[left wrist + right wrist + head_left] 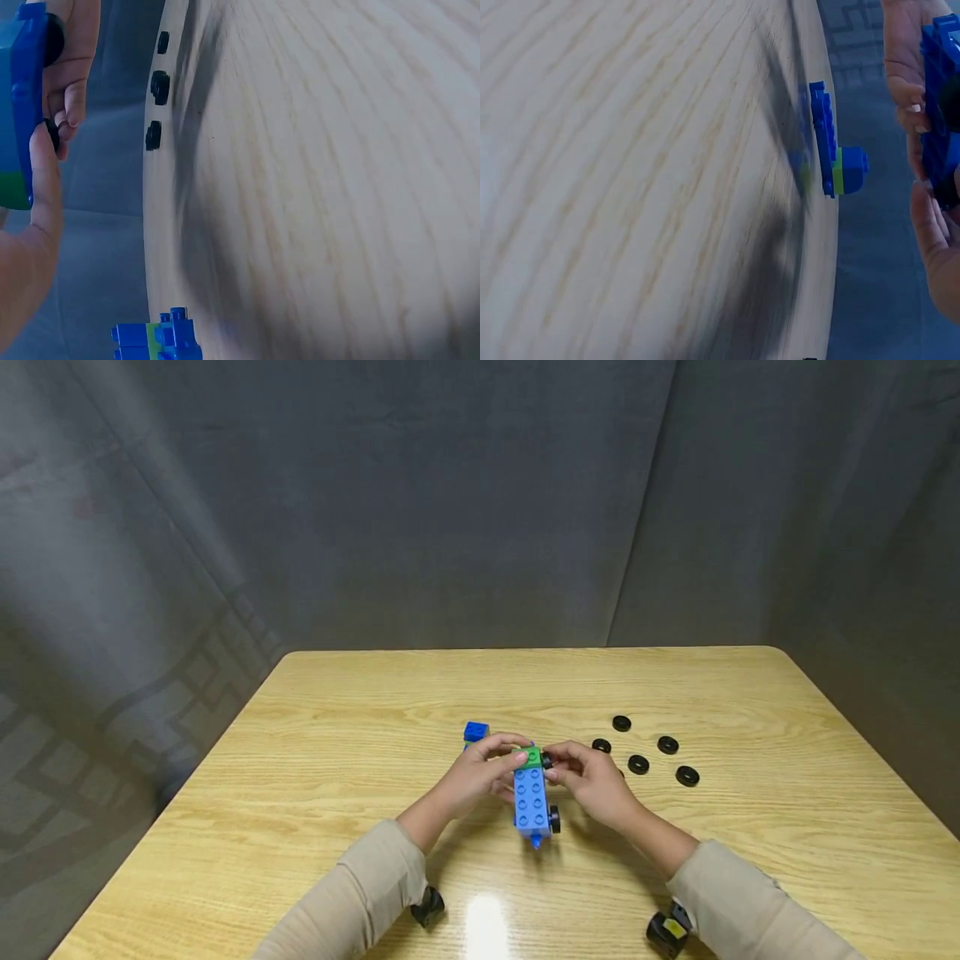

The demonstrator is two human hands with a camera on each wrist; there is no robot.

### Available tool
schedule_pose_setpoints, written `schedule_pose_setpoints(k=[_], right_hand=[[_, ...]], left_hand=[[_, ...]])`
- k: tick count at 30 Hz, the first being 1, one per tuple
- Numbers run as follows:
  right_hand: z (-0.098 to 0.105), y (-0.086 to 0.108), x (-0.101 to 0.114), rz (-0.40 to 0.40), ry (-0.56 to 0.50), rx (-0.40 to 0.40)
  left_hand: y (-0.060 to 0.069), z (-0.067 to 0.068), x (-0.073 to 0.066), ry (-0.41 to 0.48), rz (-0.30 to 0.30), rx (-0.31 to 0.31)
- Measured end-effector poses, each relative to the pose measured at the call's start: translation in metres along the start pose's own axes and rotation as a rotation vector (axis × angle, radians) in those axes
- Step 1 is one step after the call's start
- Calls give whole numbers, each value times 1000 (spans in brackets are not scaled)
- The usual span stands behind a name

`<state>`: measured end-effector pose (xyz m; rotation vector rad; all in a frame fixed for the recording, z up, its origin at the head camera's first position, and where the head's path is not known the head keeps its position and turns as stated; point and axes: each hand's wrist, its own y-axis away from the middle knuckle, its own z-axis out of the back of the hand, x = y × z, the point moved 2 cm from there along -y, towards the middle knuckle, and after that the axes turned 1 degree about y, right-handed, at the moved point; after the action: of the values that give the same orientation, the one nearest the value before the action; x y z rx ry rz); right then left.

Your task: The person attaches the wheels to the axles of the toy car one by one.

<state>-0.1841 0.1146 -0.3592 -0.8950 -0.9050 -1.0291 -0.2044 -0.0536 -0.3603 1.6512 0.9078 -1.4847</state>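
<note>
A toy brick car [531, 802] is held up over the table, with a light blue body, a green brick [532, 757] at its far end and a darker blue base [934, 112]. My left hand [474, 778] grips the far end from the left, thumb on the green brick. On the other side, my right hand [596, 783] pinches a black wheel [547, 761] against the car's far right corner. Another black wheel [555, 819] sits at the near right corner. Fingers partly hide the car's left side.
Beyond my left hand stands a second blue brick piece [476, 732] with a lime layer, its long blue base [823, 139] visible in the right wrist view. Several loose black wheels, one of them a wheel [667, 744], lie on the wooden table [360, 710] to the right.
</note>
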Motion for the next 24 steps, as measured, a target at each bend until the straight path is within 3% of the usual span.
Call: schedule_pose_setpoints(k=[5, 10, 24], right_hand=[[5, 1, -2, 35, 44, 42], [14, 4, -7, 5, 79, 51], [54, 18, -22, -43, 152, -13]], left_hand=[[0, -1, 2, 16, 49, -1], [0, -1, 0, 5, 65, -14], [5, 4, 0, 149, 91, 43]])
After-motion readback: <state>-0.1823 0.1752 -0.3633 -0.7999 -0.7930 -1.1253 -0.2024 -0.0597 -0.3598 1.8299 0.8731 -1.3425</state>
